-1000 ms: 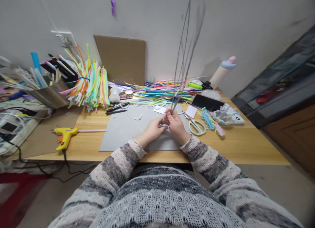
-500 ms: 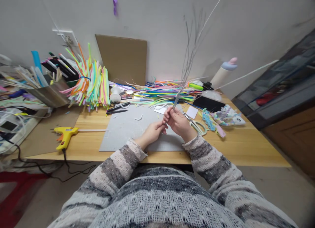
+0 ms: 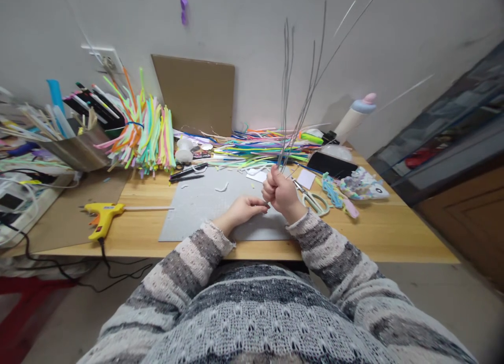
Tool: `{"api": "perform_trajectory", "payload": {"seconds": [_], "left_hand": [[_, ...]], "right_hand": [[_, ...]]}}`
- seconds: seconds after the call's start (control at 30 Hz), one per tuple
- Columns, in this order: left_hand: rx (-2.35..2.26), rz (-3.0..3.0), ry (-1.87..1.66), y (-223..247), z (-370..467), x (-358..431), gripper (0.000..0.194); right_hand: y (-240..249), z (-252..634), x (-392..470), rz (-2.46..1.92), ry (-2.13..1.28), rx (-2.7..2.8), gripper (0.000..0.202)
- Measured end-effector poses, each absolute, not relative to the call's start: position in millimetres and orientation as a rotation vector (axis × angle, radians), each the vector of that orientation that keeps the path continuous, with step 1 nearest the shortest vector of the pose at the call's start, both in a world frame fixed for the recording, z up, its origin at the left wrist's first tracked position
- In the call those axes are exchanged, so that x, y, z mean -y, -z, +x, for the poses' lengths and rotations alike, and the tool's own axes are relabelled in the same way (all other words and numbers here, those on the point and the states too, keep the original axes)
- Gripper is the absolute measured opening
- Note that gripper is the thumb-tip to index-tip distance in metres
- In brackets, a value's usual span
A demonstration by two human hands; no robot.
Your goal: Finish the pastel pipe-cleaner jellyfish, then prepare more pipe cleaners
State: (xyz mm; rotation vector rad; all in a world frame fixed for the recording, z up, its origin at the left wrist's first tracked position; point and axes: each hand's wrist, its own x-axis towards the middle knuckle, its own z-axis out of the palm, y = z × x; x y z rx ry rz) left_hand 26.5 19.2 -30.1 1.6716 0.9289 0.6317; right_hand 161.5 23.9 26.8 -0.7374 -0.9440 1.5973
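Observation:
My right hand (image 3: 280, 193) is closed in a fist around a bundle of thin grey wires (image 3: 306, 104). They rise from the top of the fist and fan out in front of the wall. My left hand (image 3: 246, 212) is just below and to the left, fingers pressed together on what looks like the wires' lower end, mostly hidden by the fingers. Both hands are above a grey cutting mat (image 3: 200, 212). Close to my right wrist lie scissors with pale handles (image 3: 317, 204).
A yellow glue gun (image 3: 103, 217) lies at left with its cord over the table edge. Behind it are a bundle of coloured pipe cleaners (image 3: 151, 136) and a metal holder (image 3: 84, 150). More pipe cleaners (image 3: 260, 151) lie along the wall. A black phone (image 3: 333, 164) is at right.
The wires have stopped blurring and now spread into separate groups. My right hand has turned into a tighter fist with the thumb up; my left fingers have straightened somewhat.

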Motion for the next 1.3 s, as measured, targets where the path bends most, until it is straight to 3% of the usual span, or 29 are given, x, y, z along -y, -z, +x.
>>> {"api": "perform_trajectory", "payload": {"seconds": [0.13, 0.33, 0.7, 1.03, 1.2, 1.3], "left_hand": [[-0.867, 1.708, -0.615, 28.8, 24.6, -23.5, 0.017], [-0.865, 1.871, -0.634, 30.4, 23.2, -27.0, 0.025], [-1.065, 2.146, -0.646, 48.0, 21.6, -34.1, 0.012], [-1.093, 2.027, -0.682, 42.2, 20.5, -28.7, 0.005], [-1.081, 1.842, -0.978, 11.6, 15.6, -33.0, 0.05], [-0.907, 1.751, -1.233, -23.8, 28.3, -31.5, 0.064]], "right_hand": [[-22.2, 161.0, -23.7, -0.685, -1.658, 1.014, 0.067], [-22.1, 163.1, -26.0, -0.59, -1.613, 1.043, 0.065], [10.3, 152.9, -24.3, -0.717, -1.477, 1.164, 0.062], [16.8, 150.3, -21.7, -0.749, -1.427, 1.165, 0.062], [16.6, 149.6, -25.7, -0.777, -1.4, 1.17, 0.064], [16.6, 148.1, -26.3, -0.833, -1.38, 1.176, 0.063]]}}
